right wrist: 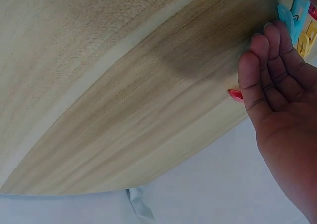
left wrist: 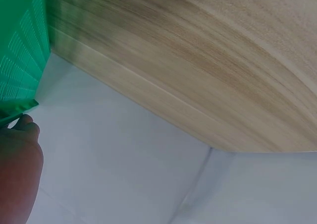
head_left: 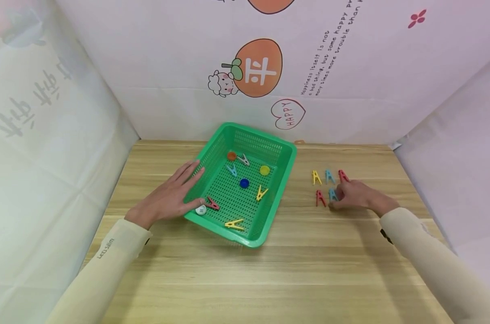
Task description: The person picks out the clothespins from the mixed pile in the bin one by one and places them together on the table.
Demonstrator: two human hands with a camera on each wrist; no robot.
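Note:
In the head view my left hand rests on the left rim of a green plastic basket, fingers spread and thumb over the near-left corner. Inside lie yellow, red, blue and grey clothespins and several round caps, including a dark blue cap. My right hand pinches a blue clothespin on the wooden table, fingertips right at it in the right wrist view. Left of it is a red clothespin. Behind stand a yellow clothespin, another blue clothespin and a red clothespin, partly behind the hand.
The wooden table is enclosed by white printed cloth at the back and sides. A white cap lies in the basket's near-left corner, close to my left thumb. The basket sits turned at an angle, left of the clothespin rows.

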